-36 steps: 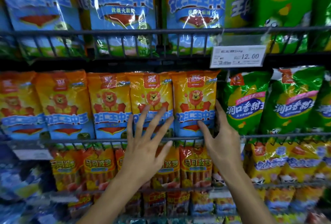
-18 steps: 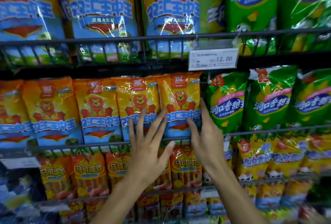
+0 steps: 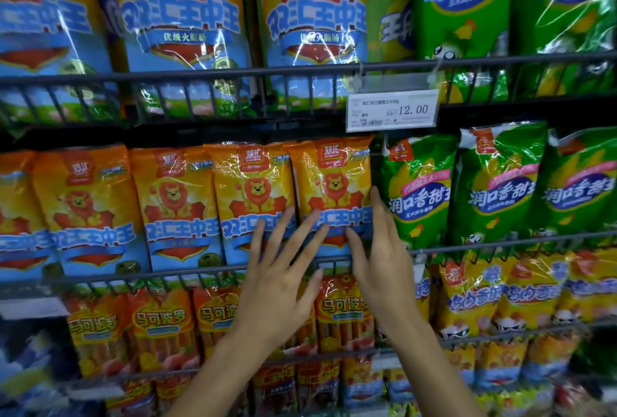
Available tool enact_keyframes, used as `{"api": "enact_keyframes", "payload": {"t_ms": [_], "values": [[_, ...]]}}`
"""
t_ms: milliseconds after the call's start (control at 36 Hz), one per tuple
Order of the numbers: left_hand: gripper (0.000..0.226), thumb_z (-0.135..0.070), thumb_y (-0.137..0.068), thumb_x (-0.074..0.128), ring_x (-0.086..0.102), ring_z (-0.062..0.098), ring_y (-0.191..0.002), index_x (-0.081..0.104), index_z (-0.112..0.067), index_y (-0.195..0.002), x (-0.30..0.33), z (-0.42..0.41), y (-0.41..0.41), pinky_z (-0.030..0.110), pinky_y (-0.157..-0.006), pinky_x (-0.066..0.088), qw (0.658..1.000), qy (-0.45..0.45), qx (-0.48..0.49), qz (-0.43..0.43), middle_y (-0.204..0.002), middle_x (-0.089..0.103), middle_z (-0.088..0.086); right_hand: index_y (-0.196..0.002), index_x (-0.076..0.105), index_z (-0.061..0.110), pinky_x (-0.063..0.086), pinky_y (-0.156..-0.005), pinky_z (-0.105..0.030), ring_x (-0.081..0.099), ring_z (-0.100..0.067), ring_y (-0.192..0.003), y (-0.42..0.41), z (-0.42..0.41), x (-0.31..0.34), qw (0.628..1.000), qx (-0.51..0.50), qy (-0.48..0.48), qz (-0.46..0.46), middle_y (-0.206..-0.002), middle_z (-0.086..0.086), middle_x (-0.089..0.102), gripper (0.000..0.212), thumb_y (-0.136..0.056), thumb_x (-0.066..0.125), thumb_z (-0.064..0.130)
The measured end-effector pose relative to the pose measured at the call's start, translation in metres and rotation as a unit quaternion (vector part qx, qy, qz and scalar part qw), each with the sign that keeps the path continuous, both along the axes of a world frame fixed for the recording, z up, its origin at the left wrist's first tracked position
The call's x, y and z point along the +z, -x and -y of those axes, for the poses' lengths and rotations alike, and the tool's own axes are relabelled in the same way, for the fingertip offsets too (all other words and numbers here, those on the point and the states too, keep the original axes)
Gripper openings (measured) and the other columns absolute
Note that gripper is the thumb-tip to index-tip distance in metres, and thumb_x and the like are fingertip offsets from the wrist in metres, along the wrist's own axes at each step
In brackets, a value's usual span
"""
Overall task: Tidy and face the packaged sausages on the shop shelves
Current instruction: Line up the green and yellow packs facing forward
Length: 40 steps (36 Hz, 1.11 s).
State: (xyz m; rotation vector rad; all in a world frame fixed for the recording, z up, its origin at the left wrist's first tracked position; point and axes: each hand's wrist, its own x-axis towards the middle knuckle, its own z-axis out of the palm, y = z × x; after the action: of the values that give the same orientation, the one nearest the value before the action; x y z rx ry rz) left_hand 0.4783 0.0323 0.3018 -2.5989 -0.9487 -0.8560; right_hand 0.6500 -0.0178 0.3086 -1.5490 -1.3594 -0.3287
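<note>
- Two hands worked at the middle shelf, where orange sausage packs stood upright in a tight row behind a dark wire rail, edges touching or overlapping.
- Little open room showed: the rightmost orange pack stood just beside a green pack, with only a narrow dark gap between them.
- Left hand was raised with straight, spread fingers, its fingertips lying flat on the lower fronts of the rightmost pack and its neighbour; its grip was unclosed.
- Right hand held the rightmost pack's lower right edge, thumb on the front and fingers along its side.
- Larger blue-and-orange packs filled the shelf above; a price tag hung from its rail.
- Transparent sausage packs stood below.
</note>
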Motion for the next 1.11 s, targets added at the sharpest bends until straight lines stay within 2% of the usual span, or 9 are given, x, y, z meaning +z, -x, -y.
{"api": "enact_keyframes", "payload": {"t_ms": [56,167,250,306,417,528,639,917,1111], "values": [[0.066,-0.047,-0.106,0.043,0.0,0.022,-0.16,0.018,-0.029,-0.164,0.001,0.001,-0.001,0.06,-0.126,0.004,1.0,0.001,0.007,-0.007,-0.173,0.005,-0.01,-0.164,0.017,0.023,0.055,-0.091,-0.029,0.029,-0.003,-0.146,0.004,0.0,0.001,0.999,0.017,-0.032,0.012,-0.168,0.0,0.023,0.073,-0.104,0.059,0.024],[0.068,-0.049,-0.107,0.044,-0.004,0.02,-0.16,0.013,-0.03,-0.164,0.003,0.002,-0.002,0.06,-0.125,0.002,1.0,0.012,0.01,-0.013,-0.172,0.001,-0.012,-0.163,0.02,0.026,0.053,-0.095,-0.03,0.023,-0.016,-0.155,0.003,-0.003,-0.001,0.999,0.033,-0.034,0.023,-0.17,0.0,0.014,0.072,-0.103,0.06,0.021],[0.068,-0.047,-0.107,0.044,-0.007,0.017,-0.159,0.011,-0.032,-0.164,0.006,0.004,0.002,0.06,-0.125,-0.002,0.999,0.021,-0.008,-0.024,-0.172,-0.002,-0.014,-0.162,0.026,0.023,0.056,-0.085,-0.031,0.015,-0.005,-0.153,0.002,-0.002,-0.004,0.998,0.037,-0.04,0.033,-0.171,-0.002,0.014,0.07,-0.101,0.06,0.02],[0.063,-0.045,-0.108,0.045,-0.008,0.015,-0.159,0.017,-0.032,-0.164,0.01,0.003,0.008,0.057,-0.125,-0.009,0.998,0.03,-0.037,-0.031,-0.172,-0.002,-0.015,-0.159,0.033,0.019,0.049,-0.094,-0.033,0.012,-0.006,-0.155,0.003,-0.002,-0.008,0.997,0.037,-0.054,0.038,-0.17,-0.006,0.016,0.067,-0.098,0.061,0.017],[0.058,-0.034,-0.107,0.053,-0.002,0.015,-0.159,0.031,-0.027,-0.16,0.011,0.003,0.033,0.047,-0.13,0.0,0.996,0.059,-0.061,0.025,-0.171,0.012,-0.011,-0.154,0.042,0.014,0.04,-0.114,-0.057,0.019,-0.022,-0.157,0.013,0.0,-0.014,0.996,0.051,-0.076,0.021,-0.168,-0.009,0.021,0.066,-0.092,0.067,0.011],[0.059,-0.036,-0.108,0.051,-0.001,0.018,-0.16,0.027,-0.03,-0.161,0.004,-0.009,0.079,0.047,-0.13,0.002,0.997,0.04,0.017,0.059,-0.171,0.01,-0.013,-0.149,0.046,0.007,0.038,-0.117,-0.055,0.028,-0.028,-0.154,0.037,0.002,-0.01,0.99,0.079,-0.1,0.054,-0.164,-0.011,0.031,0.066,-0.088,0.071,0.006],[0.063,-0.05,-0.108,0.04,-0.009,0.02,-0.159,0.012,-0.037,-0.163,0.004,-0.029,0.137,0.05,-0.128,0.0,0.994,0.019,0.1,0.043,-0.172,0.0,-0.015,-0.15,0.048,0.011,0.027,-0.125,-0.039,0.033,-0.026,-0.152,0.072,-0.006,-0.003,0.986,0.122,-0.084,0.082,-0.161,-0.005,0.039,0.058,-0.096,0.069,0.013],[0.061,-0.048,-0.107,0.04,-0.003,0.027,-0.16,0.021,-0.033,-0.163,0.026,-0.067,0.253,0.056,-0.127,0.004,0.988,-0.005,0.131,0.082,-0.172,0.006,-0.007,-0.159,0.034,0.025,0.028,-0.124,-0.05,0.021,-0.017,-0.156,0.194,-0.053,0.013,0.97,0.185,-0.019,0.154,-0.165,0.007,0.03,0.066,-0.1,0.063,0.032],[0.063,-0.052,-0.106,0.038,-0.014,0.033,-0.158,0.012,-0.042,-0.163,0.028,-0.093,0.284,0.066,-0.122,-0.004,0.992,-0.006,0.124,0.036,-0.173,-0.006,-0.005,-0.16,0.032,0.026,0.005,-0.127,-0.057,-0.004,-0.03,-0.159,0.241,-0.089,0.02,0.98,0.09,0.013,0.178,-0.172,0.002,0.008,0.066,-0.103,0.054,0.051]]}}
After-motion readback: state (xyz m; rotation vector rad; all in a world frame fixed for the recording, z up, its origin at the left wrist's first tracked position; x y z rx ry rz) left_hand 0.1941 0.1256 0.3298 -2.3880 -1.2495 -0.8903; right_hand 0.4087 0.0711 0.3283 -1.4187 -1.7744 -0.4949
